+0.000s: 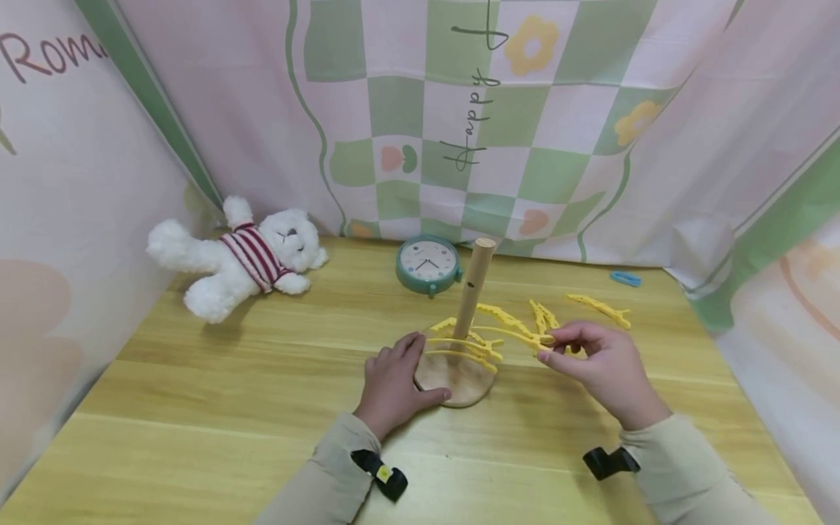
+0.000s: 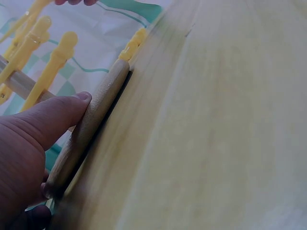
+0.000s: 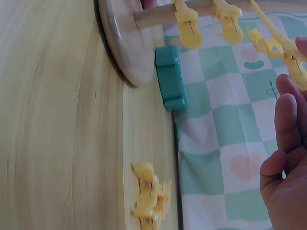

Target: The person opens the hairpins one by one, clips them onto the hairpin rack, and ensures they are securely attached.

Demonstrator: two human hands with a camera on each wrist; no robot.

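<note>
Checkered curtain (image 1: pixel 453 109) behind a wooden table (image 1: pixel 216 437) bearing a round-based post stand (image 1: pixel 468 306).
Left hand (image 1: pixel 394 383) grips the base's rim; right hand (image 1: pixel 600 364) pinches a yellow clip (image 1: pixel 502 315), jaws parted, beside the post. Probably light, stiff and springy, it is best held by its handles.

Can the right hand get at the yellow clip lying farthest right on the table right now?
Probably yes: the far-right clip lies just beyond the right hand, with nothing visible in between. That hand pinches another yellow clip, though, so it would likely need to release that one first.
</note>
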